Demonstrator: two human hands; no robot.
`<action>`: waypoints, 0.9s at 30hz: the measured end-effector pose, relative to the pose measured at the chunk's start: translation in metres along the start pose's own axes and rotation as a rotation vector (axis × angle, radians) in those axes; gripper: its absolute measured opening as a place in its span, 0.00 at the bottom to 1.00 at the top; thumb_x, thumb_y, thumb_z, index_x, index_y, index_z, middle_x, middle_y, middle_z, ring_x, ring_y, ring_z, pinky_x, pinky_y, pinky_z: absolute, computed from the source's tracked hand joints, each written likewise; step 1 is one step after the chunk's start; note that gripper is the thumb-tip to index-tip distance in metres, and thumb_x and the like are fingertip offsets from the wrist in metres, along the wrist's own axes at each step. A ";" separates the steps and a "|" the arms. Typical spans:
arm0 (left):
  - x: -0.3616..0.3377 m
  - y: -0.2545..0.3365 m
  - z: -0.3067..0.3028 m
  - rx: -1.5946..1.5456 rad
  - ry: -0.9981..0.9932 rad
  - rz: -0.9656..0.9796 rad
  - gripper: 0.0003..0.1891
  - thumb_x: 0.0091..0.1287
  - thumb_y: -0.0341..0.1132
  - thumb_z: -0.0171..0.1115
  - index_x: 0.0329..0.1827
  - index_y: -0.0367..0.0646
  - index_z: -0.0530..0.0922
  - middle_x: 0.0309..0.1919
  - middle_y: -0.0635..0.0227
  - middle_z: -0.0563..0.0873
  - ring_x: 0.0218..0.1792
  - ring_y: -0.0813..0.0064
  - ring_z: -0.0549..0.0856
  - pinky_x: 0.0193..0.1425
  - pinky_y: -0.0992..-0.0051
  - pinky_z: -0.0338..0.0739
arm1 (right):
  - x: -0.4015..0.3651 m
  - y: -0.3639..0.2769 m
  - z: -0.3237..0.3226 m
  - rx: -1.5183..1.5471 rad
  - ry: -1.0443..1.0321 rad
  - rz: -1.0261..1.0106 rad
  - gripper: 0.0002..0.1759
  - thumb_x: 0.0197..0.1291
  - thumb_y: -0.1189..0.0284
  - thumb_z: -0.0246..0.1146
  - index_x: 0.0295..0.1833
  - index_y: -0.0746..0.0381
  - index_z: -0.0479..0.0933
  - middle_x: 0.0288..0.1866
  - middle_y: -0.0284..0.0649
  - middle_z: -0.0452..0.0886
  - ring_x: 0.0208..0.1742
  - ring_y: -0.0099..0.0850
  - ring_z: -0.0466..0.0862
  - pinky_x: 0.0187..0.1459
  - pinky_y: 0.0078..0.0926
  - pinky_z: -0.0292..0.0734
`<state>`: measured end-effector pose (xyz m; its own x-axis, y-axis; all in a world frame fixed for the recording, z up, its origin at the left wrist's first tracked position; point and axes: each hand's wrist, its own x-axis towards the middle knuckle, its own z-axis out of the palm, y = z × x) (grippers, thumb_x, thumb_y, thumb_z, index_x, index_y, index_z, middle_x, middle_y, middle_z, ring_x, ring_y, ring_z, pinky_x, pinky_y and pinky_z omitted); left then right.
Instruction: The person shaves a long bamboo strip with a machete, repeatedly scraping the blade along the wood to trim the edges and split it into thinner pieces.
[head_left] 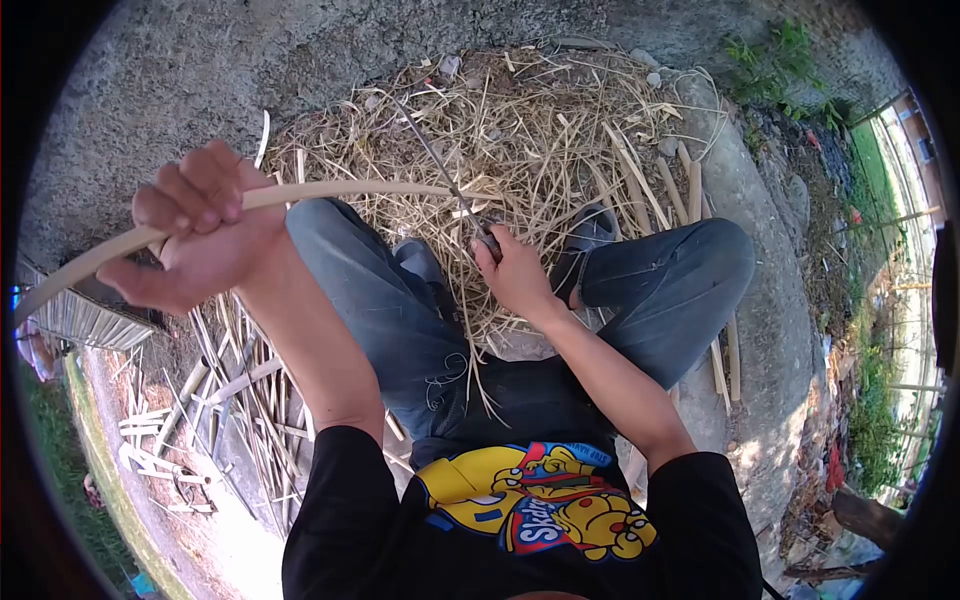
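My left hand [205, 225] is raised at the left, its fingers curled round a long, pale, curved strip [350, 188] that looks like bamboo. The strip runs from the far left edge to the middle of the view. There its end meets the blade of a long thin knife [430, 150]. My right hand [515, 268] is closed on the knife's dark handle, above the gap between my knees. The blade points up and to the left. Thin shavings hang below the place where blade and strip meet.
A heap of pale shavings [520, 130] covers the ground ahead, round my feet. Cut sticks [690, 185] lie right of it. More split strips [265, 400] lie at the lower left. A rough grey wall [240, 70] stands behind the heap. A log [868, 518] is at the lower right.
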<state>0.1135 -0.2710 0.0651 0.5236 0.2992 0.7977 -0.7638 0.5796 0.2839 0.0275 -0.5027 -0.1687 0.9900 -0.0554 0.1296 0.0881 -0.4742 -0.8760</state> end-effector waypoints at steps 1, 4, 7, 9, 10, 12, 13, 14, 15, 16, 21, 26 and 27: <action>0.007 0.034 -0.012 -0.052 -0.037 -0.004 0.36 0.69 0.74 0.50 0.16 0.54 0.65 0.09 0.78 0.62 0.11 0.84 0.64 0.20 0.78 0.56 | 0.000 0.017 0.003 0.009 0.021 -0.001 0.15 0.73 0.64 0.63 0.47 0.68 0.75 0.26 0.54 0.84 0.29 0.57 0.85 0.30 0.50 0.77; 0.003 0.105 -0.025 0.004 -0.054 0.114 0.31 0.67 0.68 0.54 0.17 0.53 0.64 0.10 0.78 0.63 0.11 0.83 0.64 0.22 0.78 0.58 | 0.000 0.032 0.007 -0.068 0.005 0.090 0.16 0.72 0.65 0.64 0.46 0.69 0.76 0.26 0.54 0.83 0.28 0.55 0.85 0.29 0.49 0.77; -0.018 0.104 -0.038 0.043 0.062 0.192 0.31 0.63 0.69 0.55 0.16 0.55 0.59 0.10 0.77 0.58 0.11 0.79 0.58 0.20 0.76 0.54 | -0.005 -0.025 0.002 0.160 0.089 -0.077 0.16 0.73 0.64 0.63 0.50 0.69 0.77 0.26 0.54 0.82 0.28 0.53 0.86 0.29 0.48 0.77; -0.032 0.098 -0.044 0.039 0.188 0.185 0.31 0.63 0.68 0.54 0.16 0.55 0.58 0.10 0.77 0.57 0.11 0.79 0.58 0.20 0.76 0.54 | -0.005 -0.063 -0.001 0.170 0.025 -0.085 0.19 0.72 0.62 0.64 0.56 0.67 0.77 0.28 0.52 0.84 0.27 0.51 0.86 0.30 0.46 0.80; -0.035 0.096 -0.047 0.027 0.317 0.183 0.30 0.62 0.68 0.53 0.17 0.55 0.57 0.10 0.76 0.56 0.11 0.78 0.58 0.20 0.76 0.53 | -0.005 -0.074 0.005 0.106 0.105 -0.243 0.20 0.72 0.61 0.65 0.58 0.65 0.77 0.30 0.50 0.85 0.27 0.51 0.86 0.30 0.46 0.81; -0.039 0.106 -0.056 0.035 0.362 0.216 0.29 0.63 0.66 0.53 0.17 0.54 0.58 0.10 0.76 0.57 0.11 0.79 0.58 0.20 0.76 0.54 | -0.006 -0.081 0.008 0.040 0.193 -0.402 0.21 0.71 0.60 0.66 0.60 0.63 0.77 0.31 0.49 0.86 0.26 0.51 0.86 0.30 0.45 0.82; -0.040 0.114 -0.059 0.042 0.416 0.253 0.28 0.64 0.64 0.53 0.17 0.54 0.58 0.10 0.76 0.57 0.11 0.79 0.59 0.19 0.76 0.55 | -0.007 -0.081 0.007 -0.039 0.172 -0.427 0.22 0.70 0.59 0.67 0.62 0.61 0.77 0.32 0.48 0.87 0.26 0.50 0.86 0.30 0.45 0.83; -0.041 0.120 -0.058 0.060 0.440 0.268 0.27 0.64 0.62 0.53 0.17 0.55 0.57 0.11 0.76 0.57 0.11 0.79 0.58 0.19 0.77 0.54 | -0.006 -0.081 0.005 -0.121 0.150 -0.455 0.24 0.69 0.58 0.68 0.63 0.60 0.77 0.33 0.47 0.87 0.27 0.50 0.86 0.30 0.44 0.84; -0.043 0.137 -0.057 0.054 0.438 0.276 0.27 0.64 0.62 0.53 0.17 0.55 0.57 0.11 0.76 0.57 0.11 0.79 0.58 0.19 0.77 0.54 | -0.004 -0.071 0.006 -0.123 0.153 -0.464 0.24 0.69 0.58 0.68 0.63 0.60 0.77 0.33 0.47 0.87 0.27 0.50 0.86 0.30 0.44 0.84; -0.044 0.159 -0.057 -0.017 0.447 0.328 0.27 0.65 0.61 0.53 0.17 0.55 0.57 0.11 0.77 0.57 0.11 0.80 0.58 0.19 0.77 0.53 | 0.000 -0.054 0.009 -0.119 0.150 -0.441 0.24 0.68 0.59 0.69 0.63 0.61 0.78 0.34 0.47 0.87 0.28 0.47 0.87 0.30 0.41 0.84; -0.057 0.174 -0.066 0.067 0.482 0.366 0.26 0.66 0.59 0.53 0.17 0.56 0.56 0.11 0.79 0.56 0.11 0.80 0.58 0.19 0.77 0.53 | 0.009 -0.007 0.019 -0.226 0.205 -0.427 0.25 0.67 0.56 0.69 0.63 0.57 0.79 0.29 0.45 0.86 0.24 0.47 0.86 0.24 0.43 0.82; -0.057 0.182 -0.066 0.093 0.653 0.490 0.29 0.70 0.62 0.50 0.17 0.57 0.54 0.10 0.79 0.55 0.11 0.81 0.57 0.16 0.78 0.53 | -0.003 -0.056 0.015 -0.060 0.204 -0.471 0.24 0.64 0.60 0.71 0.61 0.60 0.80 0.33 0.44 0.88 0.25 0.45 0.87 0.26 0.41 0.84; -0.058 0.170 -0.060 0.123 0.672 0.473 0.29 0.70 0.61 0.50 0.17 0.57 0.54 0.10 0.79 0.55 0.11 0.81 0.57 0.16 0.78 0.52 | -0.009 -0.064 0.016 -0.029 0.190 -0.492 0.25 0.62 0.61 0.73 0.61 0.60 0.80 0.32 0.42 0.88 0.25 0.42 0.87 0.26 0.39 0.84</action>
<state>-0.0245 -0.1442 0.0353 0.2212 0.9019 0.3710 -0.9752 0.2039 0.0857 0.0146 -0.4578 -0.1211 0.7948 0.0224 0.6065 0.5314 -0.5083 -0.6776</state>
